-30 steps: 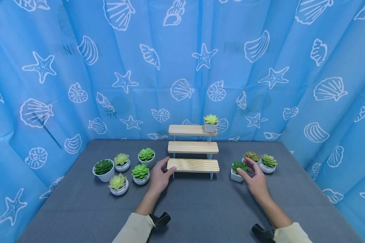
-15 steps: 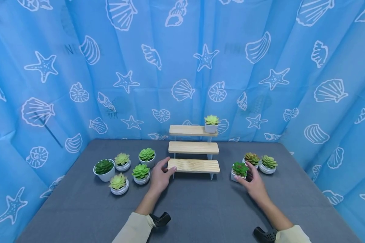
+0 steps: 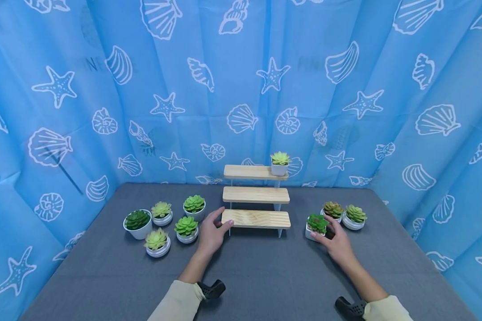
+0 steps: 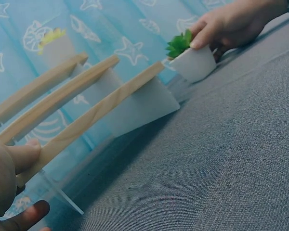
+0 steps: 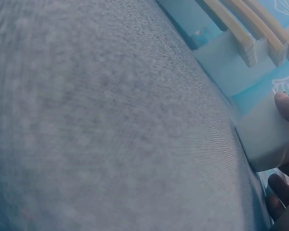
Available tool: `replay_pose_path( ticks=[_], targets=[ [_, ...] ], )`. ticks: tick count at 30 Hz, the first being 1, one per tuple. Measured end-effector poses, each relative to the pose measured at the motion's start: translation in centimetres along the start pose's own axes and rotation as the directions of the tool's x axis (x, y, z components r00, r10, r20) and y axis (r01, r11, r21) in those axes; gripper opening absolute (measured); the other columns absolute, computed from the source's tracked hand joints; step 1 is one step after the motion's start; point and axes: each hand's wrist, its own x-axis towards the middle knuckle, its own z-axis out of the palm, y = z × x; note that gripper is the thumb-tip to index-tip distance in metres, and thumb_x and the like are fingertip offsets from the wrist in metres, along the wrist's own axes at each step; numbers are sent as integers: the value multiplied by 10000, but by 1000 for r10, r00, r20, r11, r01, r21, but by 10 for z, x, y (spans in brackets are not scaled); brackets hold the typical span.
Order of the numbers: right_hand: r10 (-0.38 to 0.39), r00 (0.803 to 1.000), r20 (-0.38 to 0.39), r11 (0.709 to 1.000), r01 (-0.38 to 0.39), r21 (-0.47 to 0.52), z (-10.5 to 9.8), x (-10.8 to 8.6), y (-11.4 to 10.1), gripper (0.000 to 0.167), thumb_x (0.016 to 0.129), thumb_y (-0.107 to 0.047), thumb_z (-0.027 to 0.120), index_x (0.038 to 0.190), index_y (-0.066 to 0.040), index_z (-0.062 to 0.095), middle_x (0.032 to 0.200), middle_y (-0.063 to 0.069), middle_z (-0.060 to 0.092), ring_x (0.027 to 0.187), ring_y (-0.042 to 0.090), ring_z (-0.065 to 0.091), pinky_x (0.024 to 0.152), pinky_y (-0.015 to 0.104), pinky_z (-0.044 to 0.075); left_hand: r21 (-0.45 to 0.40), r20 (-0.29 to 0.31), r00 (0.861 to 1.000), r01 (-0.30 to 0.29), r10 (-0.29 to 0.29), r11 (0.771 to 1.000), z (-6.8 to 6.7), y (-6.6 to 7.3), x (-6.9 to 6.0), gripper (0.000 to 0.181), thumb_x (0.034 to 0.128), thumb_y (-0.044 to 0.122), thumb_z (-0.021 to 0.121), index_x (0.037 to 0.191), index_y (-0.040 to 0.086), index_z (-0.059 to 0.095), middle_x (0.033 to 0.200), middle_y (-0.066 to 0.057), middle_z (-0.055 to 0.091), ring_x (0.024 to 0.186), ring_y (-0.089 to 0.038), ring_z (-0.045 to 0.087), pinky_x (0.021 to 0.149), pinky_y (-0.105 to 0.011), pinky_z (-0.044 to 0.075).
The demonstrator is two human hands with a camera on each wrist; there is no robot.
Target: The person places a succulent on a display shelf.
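A three-tier wooden display stand [image 3: 255, 218] with clear side supports stands mid-table. My left hand [image 3: 211, 236] grips the left end of its lowest board, thumb on the front edge in the left wrist view. To the right of the stand, my right hand [image 3: 337, 243] holds a dark green potted succulent [image 3: 316, 223] by its white square pot, thumb at the near side. In the right wrist view the white pot [image 5: 267, 134] appears upright at the tabletop, partly covered by fingers. A pale green succulent in a white pot [image 3: 280, 164] sits at the right end of the top board.
Several potted succulents, among them a dark green one [image 3: 138, 224] and a light green one [image 3: 156, 243], stand left of my left hand. A reddish succulent [image 3: 332, 209] and a green one [image 3: 354, 216] stand just beyond my right hand. A blue shell-print curtain [image 3: 241, 89] surrounds the grey table [image 3: 261, 276].
My right hand has closed from hovering over the dark green succulent to holding its pot. The left hand keeps its grip on the stand's lowest board.
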Motion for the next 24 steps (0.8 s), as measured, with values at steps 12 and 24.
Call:
replay_pose_path(
  ticks=[12, 24],
  targets=[
    [2, 1000, -29, 1000, -2, 4, -2, -2, -3, 683, 896, -199, 725, 1417, 73, 377, 1342, 340, 463, 1247, 448, 450, 991, 536, 388, -5, 3, 1000, -9, 9, 1000, 0, 2, 2, 534, 877, 200, 746, 1366, 80, 569, 1354, -133, 544, 1018, -254, 586, 867, -436, 477],
    [48, 996, -77, 991, -37, 128, 4, -5, -19, 666, 905, -214, 714, 1419, 58, 390, 1356, 312, 468, 1263, 413, 450, 1028, 498, 380, -5, 1, 1000, 12, -12, 1000, -1, 2, 0, 531, 873, 198, 751, 1364, 95, 576, 1355, -125, 546, 1017, -256, 588, 868, -434, 478]
  ],
)
